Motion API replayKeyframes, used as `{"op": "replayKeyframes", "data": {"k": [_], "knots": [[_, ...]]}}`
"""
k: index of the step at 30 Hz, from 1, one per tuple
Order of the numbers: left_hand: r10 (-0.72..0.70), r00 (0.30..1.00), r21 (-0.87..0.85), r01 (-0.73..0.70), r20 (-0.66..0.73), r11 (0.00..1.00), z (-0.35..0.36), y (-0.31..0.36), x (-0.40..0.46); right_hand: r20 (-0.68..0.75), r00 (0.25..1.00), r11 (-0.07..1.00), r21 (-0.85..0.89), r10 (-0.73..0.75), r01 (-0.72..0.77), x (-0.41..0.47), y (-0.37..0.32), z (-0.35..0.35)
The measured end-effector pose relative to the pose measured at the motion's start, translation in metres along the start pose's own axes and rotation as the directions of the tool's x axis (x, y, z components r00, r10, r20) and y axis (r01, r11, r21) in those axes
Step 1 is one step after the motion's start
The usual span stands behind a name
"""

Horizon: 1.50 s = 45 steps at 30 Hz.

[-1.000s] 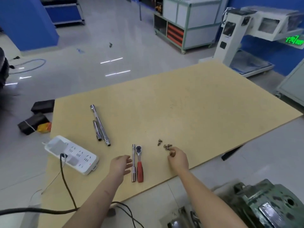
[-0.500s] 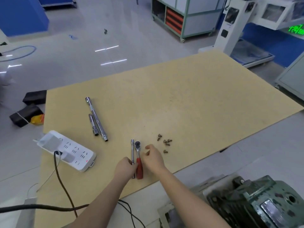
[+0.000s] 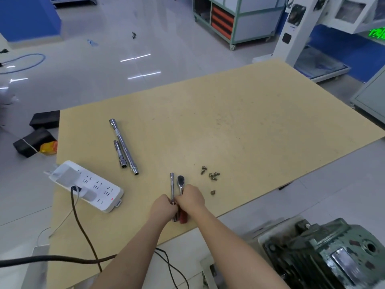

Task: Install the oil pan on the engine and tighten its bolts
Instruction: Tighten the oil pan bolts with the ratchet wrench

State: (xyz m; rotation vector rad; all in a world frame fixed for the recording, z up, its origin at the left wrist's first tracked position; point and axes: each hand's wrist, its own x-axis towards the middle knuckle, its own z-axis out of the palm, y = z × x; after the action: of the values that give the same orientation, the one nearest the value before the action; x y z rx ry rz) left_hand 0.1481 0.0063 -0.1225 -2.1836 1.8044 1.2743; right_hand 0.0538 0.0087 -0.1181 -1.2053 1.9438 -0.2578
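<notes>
A tan fibreboard desk [image 3: 250, 126] fills the head view, with grey floor around it. At far left on the desk lies a white plastic power strip [image 3: 87, 185] with a dark cable plugged in. To its right lie two chrome extension bars [image 3: 123, 150], side by side, their long axes running away from the viewer.

At the near edge, both hands meet over two tools lying parallel, long axes pointing away from the person. The left hand [image 3: 163, 207] curls around the lower part of a thin chrome socket bar [image 3: 172, 187]. The right hand [image 3: 191, 198] curls over the shaft of a chrome ratchet wrench with a red handle [image 3: 180, 183]; the red grip shows just below the fingers. The two hands touch.

Just right of the right hand, a small cluster of brass-coloured bolts [image 3: 213, 176] lies loose on the desk, so the right hand is nearer them. At lower right, off the desk, sits the green cast-metal engine [image 3: 333, 251]. No oil pan can be made out.
</notes>
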Motion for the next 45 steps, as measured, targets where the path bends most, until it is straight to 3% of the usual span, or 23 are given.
{"op": "replayKeyframes", "data": {"k": [2, 4, 6, 8, 10, 12, 14, 17, 20, 22, 25, 28, 32, 45], "knots": [[-0.002, 1.000, 0.058, 0.004, -0.030, 0.998, 0.005, 0.001, -0.001, -0.002, 1.000, 0.999, 0.052, 0.005, -0.005, -0.001, 0.007, -0.003], [-0.032, 0.999, 0.054, 0.034, -0.041, 0.998, 0.007, 0.005, -0.001, 0.020, 0.998, 0.972, 0.226, 0.058, -0.061, -0.003, 0.015, -0.008], [-0.094, 0.996, -0.157, 0.091, -0.010, 0.983, 0.007, 0.009, -0.002, 0.109, 0.978, 0.816, 0.539, 0.176, -0.207, -0.008, 0.021, -0.016], [-0.173, 0.983, -0.462, 0.179, 0.056, 0.868, 0.001, 0.013, -0.003, 0.245, 0.943, 0.547, 0.769, 0.224, -0.330, -0.013, 0.026, -0.026], [-0.152, 0.987, -0.577, 0.155, 0.054, 0.802, -0.007, 0.015, -0.005, 0.303, 0.931, 0.407, 0.838, 0.205, -0.362, -0.020, 0.031, -0.038], [-0.061, 0.998, -0.590, 0.051, 0.003, 0.806, -0.016, 0.020, -0.013, 0.294, 0.944, 0.365, 0.871, 0.153, -0.330, -0.028, 0.036, -0.056], [0.078, 0.993, -0.527, -0.115, -0.092, 0.842, -0.024, 0.027, -0.022, 0.246, 0.965, 0.415, 0.871, 0.093, -0.262, -0.033, 0.041, -0.074], [0.333, 0.911, -0.271, -0.394, -0.245, 0.878, -0.031, 0.037, -0.040, 0.140, 0.990, 0.564, 0.818, -0.004, -0.113, -0.043, 0.045, -0.101], [0.494, 0.814, -0.028, -0.527, -0.305, 0.850, -0.034, 0.044, -0.057, 0.039, 0.992, 0.536, 0.843, -0.119, 0.031, -0.056, 0.048, -0.126], [0.547, 0.773, 0.076, -0.554, -0.321, 0.829, -0.034, 0.049, -0.068, 0.017, 0.985, 0.474, 0.878, -0.170, 0.067, -0.064, 0.049, -0.142], [0.605, 0.718, 0.195, -0.576, -0.343, 0.794, -0.033, 0.059, -0.081, 0.036, 0.985, 0.471, 0.881, -0.170, 0.049, -0.074, 0.048, -0.157], [0.651, 0.679, 0.248, -0.603, -0.339, 0.758, -0.032, 0.065, -0.091, 0.086, 0.981, 0.492, 0.871, -0.174, 0.011, -0.083, 0.049, -0.164], [0.695, 0.645, 0.276, -0.639, -0.317, 0.718, -0.030, 0.068, -0.100, 0.122, 0.976, 0.403, 0.914, -0.177, -0.041, -0.096, 0.052, -0.168], [0.743, 0.590, 0.290, -0.685, -0.317, 0.668, -0.031, 0.065, -0.119, 0.072, 0.979, 0.504, 0.863, -0.192, 0.035, -0.123, 0.056, -0.171]]}}
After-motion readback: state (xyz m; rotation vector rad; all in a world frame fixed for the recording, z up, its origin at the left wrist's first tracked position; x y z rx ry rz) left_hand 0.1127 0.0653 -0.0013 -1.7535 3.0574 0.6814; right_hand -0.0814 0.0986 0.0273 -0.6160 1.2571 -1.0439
